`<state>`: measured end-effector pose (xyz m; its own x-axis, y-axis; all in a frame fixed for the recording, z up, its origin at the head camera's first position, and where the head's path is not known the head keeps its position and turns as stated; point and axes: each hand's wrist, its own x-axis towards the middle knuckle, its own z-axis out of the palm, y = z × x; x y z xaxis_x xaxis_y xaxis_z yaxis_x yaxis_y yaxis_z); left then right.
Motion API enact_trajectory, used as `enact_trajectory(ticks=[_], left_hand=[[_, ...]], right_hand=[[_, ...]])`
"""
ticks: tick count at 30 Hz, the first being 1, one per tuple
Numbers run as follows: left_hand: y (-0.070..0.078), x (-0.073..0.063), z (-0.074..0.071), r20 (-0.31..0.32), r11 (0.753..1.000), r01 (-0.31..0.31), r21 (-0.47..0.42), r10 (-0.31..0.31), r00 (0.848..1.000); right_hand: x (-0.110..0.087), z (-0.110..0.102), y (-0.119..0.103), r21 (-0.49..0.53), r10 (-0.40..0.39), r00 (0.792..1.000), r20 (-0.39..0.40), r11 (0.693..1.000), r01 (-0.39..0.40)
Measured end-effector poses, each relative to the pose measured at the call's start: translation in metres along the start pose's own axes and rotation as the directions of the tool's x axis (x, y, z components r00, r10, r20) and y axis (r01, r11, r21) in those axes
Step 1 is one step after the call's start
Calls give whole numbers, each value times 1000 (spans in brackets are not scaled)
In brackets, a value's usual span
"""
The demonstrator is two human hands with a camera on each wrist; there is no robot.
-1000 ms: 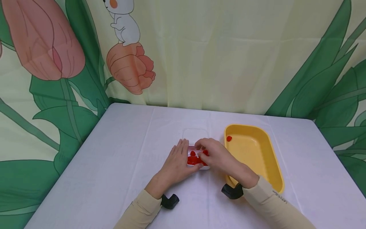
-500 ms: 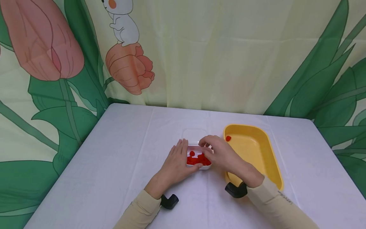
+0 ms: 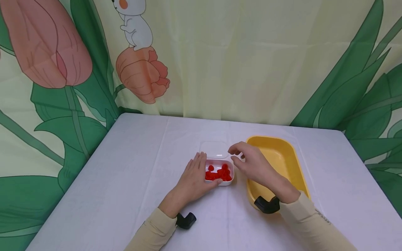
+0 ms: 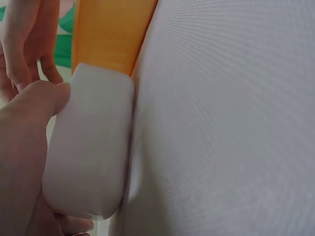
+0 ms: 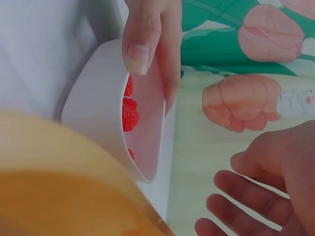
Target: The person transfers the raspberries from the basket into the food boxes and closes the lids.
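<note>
A small white box (image 3: 227, 183) with a pinkish inside stands mid-table, holding several red raspberries (image 5: 130, 114). My left hand (image 3: 192, 181) lies along its left side with straight fingers, and the thumb rests over the front rim. In the left wrist view the thumb tip touches the top edge of the box's outer wall (image 4: 91, 142). To the right of the box, my right hand (image 3: 254, 164) is raised at the left edge of the yellow tray (image 3: 295, 160). Its fingers are loosely bent and apart, with nothing between them in the right wrist view.
A clear plastic lid (image 3: 213, 148) lies behind the box, close to the right fingertips. The right forearm crosses over the yellow tray, hiding part of it. A white cloth covers the table (image 3: 125, 174), and a curtain (image 3: 238, 69) printed with tulips hangs behind.
My right hand has moved up and right from inside the box to over the tray's left edge. A raspberry now shows where its fingers were. The left hand has stayed put.
</note>
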<state>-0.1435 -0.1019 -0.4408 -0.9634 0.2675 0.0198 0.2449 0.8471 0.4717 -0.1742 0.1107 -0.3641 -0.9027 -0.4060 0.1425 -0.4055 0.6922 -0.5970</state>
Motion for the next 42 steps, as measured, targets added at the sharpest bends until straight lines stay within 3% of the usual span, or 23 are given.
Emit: enact_trajectory(ticks=[5,14,34,42], left_hand=[[1,0,0,-2,1000,6,-2,-6,1000],[2,1,1,7,1000,27,-10,-27,1000],[4,0,1,14,999,42,-2,-42,999],[3,1,1,4,999,34,-4,-34,999]], right_hand=[[0,-3,5,-5,37,999,-11,999,-37],[0,-9,17,-16,33,997,-66,999,-34],[1,-15,42,-26,140,987,-74,989,-142],[1,-19,51,-28,123,987,-102,992,-126]])
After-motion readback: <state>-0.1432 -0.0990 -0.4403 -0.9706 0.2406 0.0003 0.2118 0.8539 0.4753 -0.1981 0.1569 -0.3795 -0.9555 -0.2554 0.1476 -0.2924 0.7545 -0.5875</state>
